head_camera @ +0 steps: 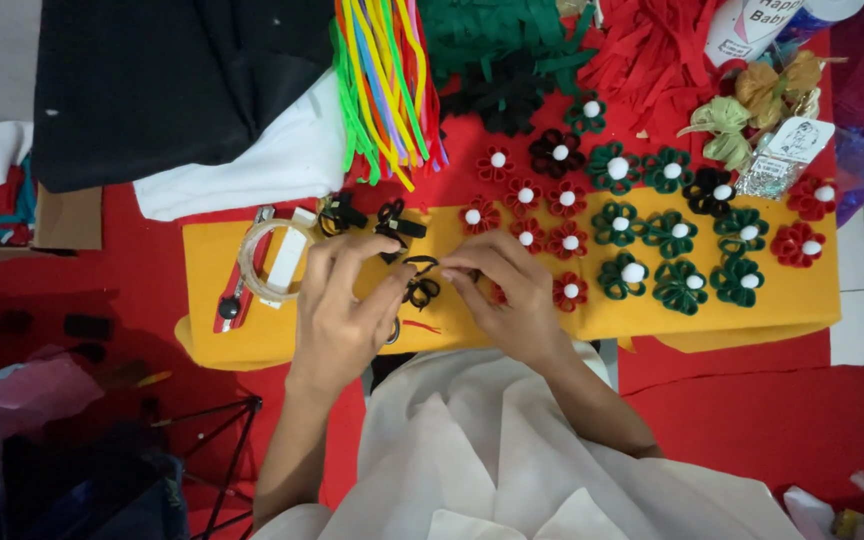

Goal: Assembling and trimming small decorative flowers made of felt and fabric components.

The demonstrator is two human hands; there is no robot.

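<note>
My left hand (345,305) and my right hand (508,290) meet over a yellow felt mat (792,300), both pinching a small black looped felt flower (420,285) between the fingertips. The piece is half formed, its loops hanging just below my fingers. Two other black looped pieces (397,222) lie just beyond my left hand. Finished red flowers (564,240) with white pom-pom centres lie right of my right hand, and green flowers (680,285) lie further right.
A coil of clear wire (262,258) and a red-handled cutter (235,300) lie left of my left hand. Coloured pipe cleaners (387,85), green felt strips (492,40) and red felt strips (652,50) lie at the far edge. Black cloth (172,80) covers the back left. A tripod (222,440) stands lower left.
</note>
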